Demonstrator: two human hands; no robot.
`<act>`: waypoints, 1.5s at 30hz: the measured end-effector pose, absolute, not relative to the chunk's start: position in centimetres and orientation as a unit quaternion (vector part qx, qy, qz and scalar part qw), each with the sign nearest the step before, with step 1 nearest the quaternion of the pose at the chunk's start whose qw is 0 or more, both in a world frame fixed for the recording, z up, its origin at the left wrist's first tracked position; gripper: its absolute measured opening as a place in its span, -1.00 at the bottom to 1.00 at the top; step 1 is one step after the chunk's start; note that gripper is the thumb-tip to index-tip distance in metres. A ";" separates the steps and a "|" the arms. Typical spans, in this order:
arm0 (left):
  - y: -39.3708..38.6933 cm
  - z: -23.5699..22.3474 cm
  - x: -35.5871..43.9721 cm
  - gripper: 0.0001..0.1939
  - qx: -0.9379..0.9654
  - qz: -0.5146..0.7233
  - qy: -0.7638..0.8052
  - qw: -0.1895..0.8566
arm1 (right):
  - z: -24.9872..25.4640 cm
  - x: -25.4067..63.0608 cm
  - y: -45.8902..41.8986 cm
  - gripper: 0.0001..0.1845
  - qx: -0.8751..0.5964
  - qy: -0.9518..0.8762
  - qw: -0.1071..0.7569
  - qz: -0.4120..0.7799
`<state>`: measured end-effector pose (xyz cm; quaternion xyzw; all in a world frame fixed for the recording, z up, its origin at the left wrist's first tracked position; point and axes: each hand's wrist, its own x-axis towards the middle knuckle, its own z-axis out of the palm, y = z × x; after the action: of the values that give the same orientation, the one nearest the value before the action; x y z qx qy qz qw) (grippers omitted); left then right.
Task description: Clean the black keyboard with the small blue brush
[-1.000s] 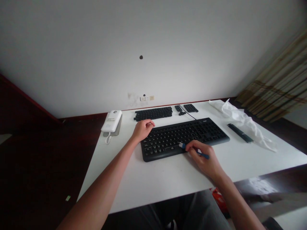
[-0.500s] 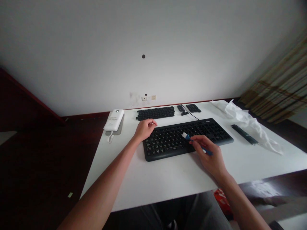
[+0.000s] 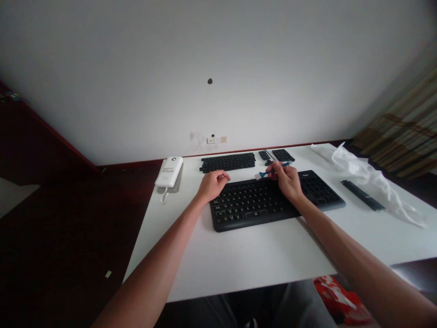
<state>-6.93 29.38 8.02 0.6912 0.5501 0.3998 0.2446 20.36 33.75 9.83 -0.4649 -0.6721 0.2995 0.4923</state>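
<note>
A black keyboard (image 3: 252, 219) with its keycaps off lies on the white table (image 3: 239, 264). My left hand (image 3: 213, 186) is closed at the keyboard's far left corner, fingers curled and holding that edge. In my right hand (image 3: 286, 178) is a small blue brush (image 3: 262, 174) with pale bristles, pinched between thumb and fingers. Its bristles are over the keyboard's far edge, near the middle; whether they touch is too small to tell. My right hand and wrist hide part of the keys.
Behind the keyboard lie rows of removed keycaps (image 3: 228, 161) and a number-pad block of keycaps (image 3: 283, 155). A white power bank (image 3: 170, 172) with a looped strap sits at the left. To the right are a dark strip (image 3: 363, 196) and crumpled white tissue (image 3: 370, 175).
My right hand has moved the brush away from me, from the middle keys to the keyboard's far edge, turning its handle. My left hand stays at the corner. The view has shifted slightly.
</note>
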 end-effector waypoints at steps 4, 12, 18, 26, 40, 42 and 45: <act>29.3 8.2 -6.9 -0.78 0.690 0.396 0.554 0.244 | 9.4 20.7 33.2 -0.37 -0.444 -0.711 0.444 0.317; 29.2 8.0 -6.9 -0.77 0.690 0.390 0.559 0.243 | 9.7 20.4 32.9 -0.39 -0.412 -0.724 0.424 0.356; 29.3 7.9 -6.9 -0.78 0.690 0.389 0.560 0.240 | 9.7 20.3 33.0 -0.40 -0.401 -0.748 0.389 0.358; 29.1 8.1 -6.9 -0.78 0.690 0.388 0.562 0.241 | 9.5 20.3 33.0 -0.38 -0.401 -0.748 0.378 0.370; 29.2 7.9 -6.8 -0.78 0.687 0.391 0.564 0.239 | 9.7 20.2 33.0 -0.42 -0.396 -0.741 0.384 0.382; 29.1 8.0 -6.8 -0.78 0.687 0.391 0.563 0.241 | 9.9 20.2 33.0 -0.42 -0.390 -0.741 0.382 0.391; 29.1 8.1 -6.8 -0.77 0.686 0.393 0.563 0.240 | 10.0 20.4 33.2 -0.48 -0.398 -0.708 0.425 0.400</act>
<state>-6.81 29.12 8.14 0.6861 0.5632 0.3929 0.2403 20.35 33.19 10.01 -0.3979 -0.7076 0.4001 0.4254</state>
